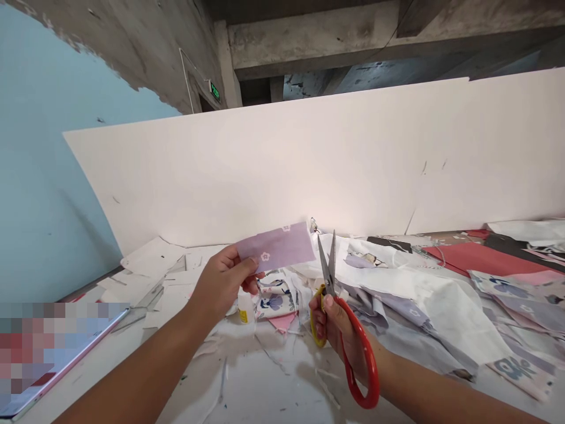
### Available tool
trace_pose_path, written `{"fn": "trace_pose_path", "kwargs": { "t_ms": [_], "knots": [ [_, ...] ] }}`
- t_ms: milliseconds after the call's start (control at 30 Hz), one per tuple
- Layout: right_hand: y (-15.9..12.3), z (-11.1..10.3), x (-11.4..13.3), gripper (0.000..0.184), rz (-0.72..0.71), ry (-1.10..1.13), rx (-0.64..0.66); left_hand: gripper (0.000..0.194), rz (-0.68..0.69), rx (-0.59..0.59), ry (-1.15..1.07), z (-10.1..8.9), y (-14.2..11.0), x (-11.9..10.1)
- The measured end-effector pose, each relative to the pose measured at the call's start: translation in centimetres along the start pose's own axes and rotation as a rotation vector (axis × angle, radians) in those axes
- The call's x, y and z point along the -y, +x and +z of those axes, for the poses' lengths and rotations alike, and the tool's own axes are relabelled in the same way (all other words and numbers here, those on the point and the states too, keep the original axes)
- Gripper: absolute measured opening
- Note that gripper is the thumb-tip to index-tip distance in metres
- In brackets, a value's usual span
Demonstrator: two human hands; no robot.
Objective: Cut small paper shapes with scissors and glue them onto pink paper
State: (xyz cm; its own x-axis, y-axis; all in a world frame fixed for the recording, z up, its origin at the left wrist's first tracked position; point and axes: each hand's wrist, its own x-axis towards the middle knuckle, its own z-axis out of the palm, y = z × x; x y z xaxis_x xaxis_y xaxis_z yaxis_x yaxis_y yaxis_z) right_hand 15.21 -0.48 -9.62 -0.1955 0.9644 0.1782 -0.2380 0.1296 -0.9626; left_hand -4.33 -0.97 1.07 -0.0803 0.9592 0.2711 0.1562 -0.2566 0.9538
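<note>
My left hand point(225, 280) pinches one end of a rectangular strip of purple fabric point(282, 250) with small white flowers, held up above the table. In my right hand point(342, 327) is a pair of scissors point(362, 359) with one red and one yellow handle. Its blades point upward and stand slightly apart, just right of the strip's free end, not visibly touching it. Below the strip lie a folded piece of patterned fabric point(276, 299) and a small white bottle with a yellow label point(244, 309).
White, grey and purple cloth point(424, 288) is heaped on the right, beside red material point(494, 257). Cut pieces of white card point(152, 256) lie at the left. A tablet-like device point(75, 359), partly blurred, sits at the left edge. A tall white board point(309, 159) stands behind.
</note>
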Motion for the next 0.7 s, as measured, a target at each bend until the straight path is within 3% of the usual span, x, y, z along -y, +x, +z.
{"fn": "trace_pose_path", "kwargs": {
  "t_ms": [233, 400, 500, 700],
  "knots": [
    [-1.0, -0.2, 0.6, 0.041, -0.072, -0.106, 0.205, 0.013, 0.01, 0.052, 0.073, 1.3, -0.4, 0.9],
    [-1.4, -0.1, 2.0, 0.042, -0.114, -0.229, 0.327, 0.018, 0.033, -0.087, 0.148, 0.8, 0.5, 1.7],
    [-1.3, 0.0, 1.8, 0.042, -0.117, -0.225, 0.313, 0.017, 0.062, -0.129, 0.078, 0.4, 0.8, 1.7],
    [-0.8, -0.2, 0.1, 0.041, -0.058, -0.11, 0.205, 0.013, 0.116, -0.079, 0.077, 1.0, -0.6, 0.9]
  ]
}}
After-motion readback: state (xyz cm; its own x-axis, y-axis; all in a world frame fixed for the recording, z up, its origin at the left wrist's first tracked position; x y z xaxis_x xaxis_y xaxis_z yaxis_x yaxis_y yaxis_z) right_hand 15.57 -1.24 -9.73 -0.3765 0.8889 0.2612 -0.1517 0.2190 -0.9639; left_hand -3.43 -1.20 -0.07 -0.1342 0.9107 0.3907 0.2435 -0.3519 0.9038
